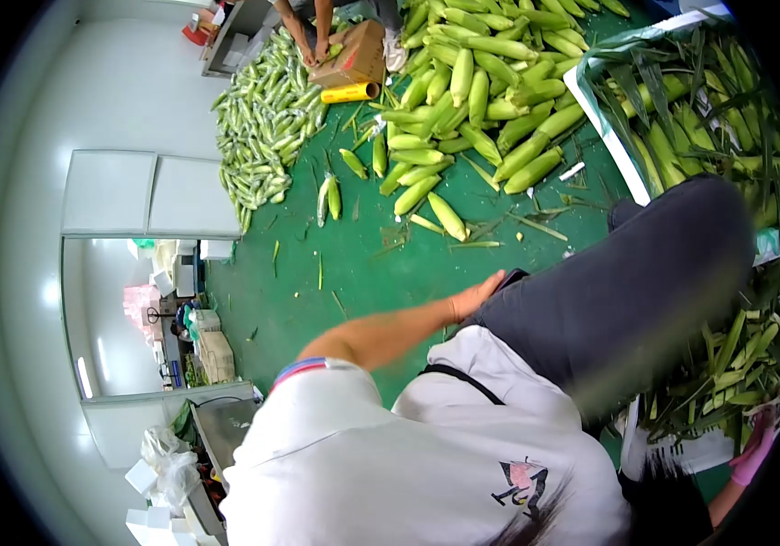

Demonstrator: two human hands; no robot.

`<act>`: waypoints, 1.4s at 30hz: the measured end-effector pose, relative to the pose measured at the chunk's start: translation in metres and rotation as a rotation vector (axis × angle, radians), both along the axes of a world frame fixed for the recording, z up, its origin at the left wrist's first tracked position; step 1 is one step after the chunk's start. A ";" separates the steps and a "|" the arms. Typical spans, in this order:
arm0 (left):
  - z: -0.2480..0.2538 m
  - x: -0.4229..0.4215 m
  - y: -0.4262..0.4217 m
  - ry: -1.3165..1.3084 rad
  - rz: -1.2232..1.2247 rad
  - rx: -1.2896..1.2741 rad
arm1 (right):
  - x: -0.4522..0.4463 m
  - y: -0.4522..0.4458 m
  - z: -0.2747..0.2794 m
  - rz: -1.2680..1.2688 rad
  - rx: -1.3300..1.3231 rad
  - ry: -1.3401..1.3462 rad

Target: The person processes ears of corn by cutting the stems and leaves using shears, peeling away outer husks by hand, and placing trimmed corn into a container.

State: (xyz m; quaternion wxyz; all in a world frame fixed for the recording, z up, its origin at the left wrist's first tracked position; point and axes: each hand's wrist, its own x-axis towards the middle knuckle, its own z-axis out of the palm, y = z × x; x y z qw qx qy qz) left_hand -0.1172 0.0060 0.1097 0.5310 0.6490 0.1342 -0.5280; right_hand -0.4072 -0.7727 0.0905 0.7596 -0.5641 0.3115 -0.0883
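Observation:
My bare left hand (479,297) is at the dark trousers (617,282), fingers closed around a dark, flat, phone-like object (510,280), mostly hidden. At the lower right edge, my right hand (754,448) wears a pink glove and reaches beside loose green husks (740,369). Its fingers are blurred and partly cut off, so any hold is unclear. Ahead on the green floor lies a large heap of green corn ears (490,82), with a stray ear of corn (447,217) at its near side.
A white-edged container (604,123) full of husks and corn stands right. Plastic-wrapped corn (267,118) is piled far left. Another person's hands (319,50) hold an ear by a cardboard box (358,56) and a yellow roll (349,92). Husk scraps litter the floor.

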 end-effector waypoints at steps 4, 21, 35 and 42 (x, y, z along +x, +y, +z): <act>0.076 0.016 0.002 0.382 -0.180 0.100 | -0.012 -0.008 -0.008 0.078 -0.083 -0.071; 0.056 -0.041 0.044 0.254 -0.230 0.334 | 0.062 0.084 0.088 -0.222 -0.017 0.020; 0.119 -0.066 0.015 0.391 0.715 0.159 | 0.025 0.069 0.063 -0.136 -0.141 -0.107; -0.024 -0.068 0.066 -0.116 0.356 0.288 | 0.035 0.074 0.074 0.066 -0.116 -0.134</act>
